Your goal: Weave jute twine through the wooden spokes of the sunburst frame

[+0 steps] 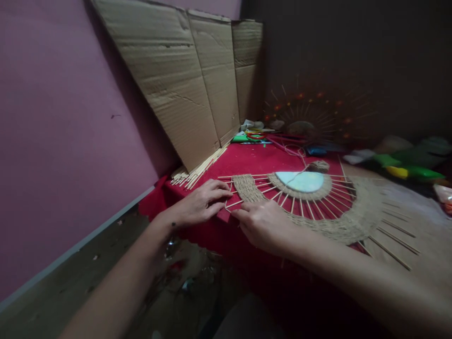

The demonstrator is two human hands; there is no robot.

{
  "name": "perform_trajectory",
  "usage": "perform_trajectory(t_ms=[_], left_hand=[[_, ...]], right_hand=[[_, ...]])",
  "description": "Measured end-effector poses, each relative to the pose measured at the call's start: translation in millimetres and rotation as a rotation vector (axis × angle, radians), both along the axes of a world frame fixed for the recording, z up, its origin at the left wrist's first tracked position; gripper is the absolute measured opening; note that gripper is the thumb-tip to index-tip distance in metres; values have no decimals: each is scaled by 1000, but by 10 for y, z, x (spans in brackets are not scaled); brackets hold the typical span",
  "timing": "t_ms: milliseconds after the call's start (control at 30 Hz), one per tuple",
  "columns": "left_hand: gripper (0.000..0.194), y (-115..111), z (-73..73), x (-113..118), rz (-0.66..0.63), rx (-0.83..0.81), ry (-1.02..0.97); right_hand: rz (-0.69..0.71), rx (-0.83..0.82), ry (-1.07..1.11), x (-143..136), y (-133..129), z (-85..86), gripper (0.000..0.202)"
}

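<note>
A half-round piece of thin sticks with a woven twine band [318, 225] lies on the red cloth [247, 157]. At its flat side is a pale blue half disc [300, 181] edged in twine. My left hand [205, 201] is at the left stick ends, its fingers bent together around a thin strand or stick tip too small to make out. Beside it my right hand [264, 221] rests over the band's lower left part, thumb and finger pinched near the strand. A small twine ball [318, 166] sits behind the half disc, with a strand running from it.
Folded cardboard [176, 75] leans on the pink wall, with a bundle of loose sticks [197, 172] at its foot. Scissors with an orange handle [256, 135] lie at the back. A second stick fan [307, 115] stands behind. Green and yellow packets [406, 169] are at right.
</note>
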State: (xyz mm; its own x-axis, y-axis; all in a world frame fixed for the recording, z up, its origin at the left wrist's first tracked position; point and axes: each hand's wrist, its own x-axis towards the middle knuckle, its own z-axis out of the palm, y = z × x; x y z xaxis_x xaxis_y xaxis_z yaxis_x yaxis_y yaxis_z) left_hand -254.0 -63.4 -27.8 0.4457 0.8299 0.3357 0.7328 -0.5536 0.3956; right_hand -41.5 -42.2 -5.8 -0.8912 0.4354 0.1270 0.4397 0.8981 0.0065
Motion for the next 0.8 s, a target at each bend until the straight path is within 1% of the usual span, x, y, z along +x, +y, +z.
perform_trajectory(t_ms=[133,267,333,433,533,600,700,800], left_hand=[[28,4,-13,13,0,-7,-1],[24,-9,34,74,22,62,57],[19,-17,78,121,48,100,135],[18,-9,150,207,75,116,307],[17,15,206,289,132,88,492],[18,26,229,321,169,39,556],[18,22,242,320,200,-81,490],[14,7,240,301,236,-164,392]], right_hand=[[29,21,-7,16,33,-10,25],[55,26,-34,12,25,-20,27],[55,24,-56,10,16,-15,27],[53,16,-69,7,9,-10,26],[51,16,-68,7,11,-12,25],[57,19,-52,13,17,-15,25],[59,25,-21,32,36,-14,23],[6,34,-23,58,67,3,20]])
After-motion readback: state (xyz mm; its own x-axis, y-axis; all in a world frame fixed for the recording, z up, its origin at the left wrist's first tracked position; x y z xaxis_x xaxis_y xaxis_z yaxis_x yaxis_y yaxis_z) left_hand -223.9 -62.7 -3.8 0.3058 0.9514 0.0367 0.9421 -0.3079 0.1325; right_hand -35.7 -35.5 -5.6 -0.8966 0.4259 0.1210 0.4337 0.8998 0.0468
